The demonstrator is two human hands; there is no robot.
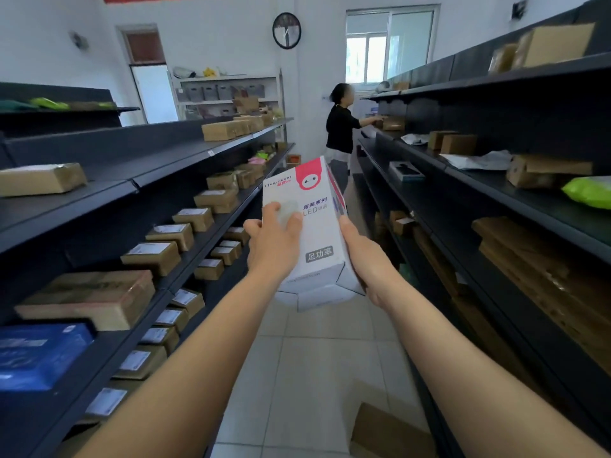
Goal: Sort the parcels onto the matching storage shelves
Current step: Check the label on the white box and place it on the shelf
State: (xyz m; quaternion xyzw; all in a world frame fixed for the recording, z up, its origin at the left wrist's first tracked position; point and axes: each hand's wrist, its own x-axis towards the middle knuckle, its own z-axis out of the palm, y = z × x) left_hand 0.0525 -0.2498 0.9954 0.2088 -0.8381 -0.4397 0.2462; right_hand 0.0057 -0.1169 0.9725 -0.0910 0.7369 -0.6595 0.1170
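I hold a white LED bulb box (317, 233) with a pink corner upright in front of me, in the middle of the aisle. My left hand (274, 242) grips its left face, fingers spread over the front. My right hand (367, 259) clasps its right side. Dark storage shelves run along both sides: the left shelf (185, 276) carries several labelled brown parcels, the right shelf (515, 200) holds brown boxes, grey bags and a green bag (590, 191).
A person in a black top (340, 130) stands at the far end of the aisle, reaching to the right shelf. A brown carton (390, 434) lies on the tiled floor at my lower right. A blue box (36, 355) sits near left.
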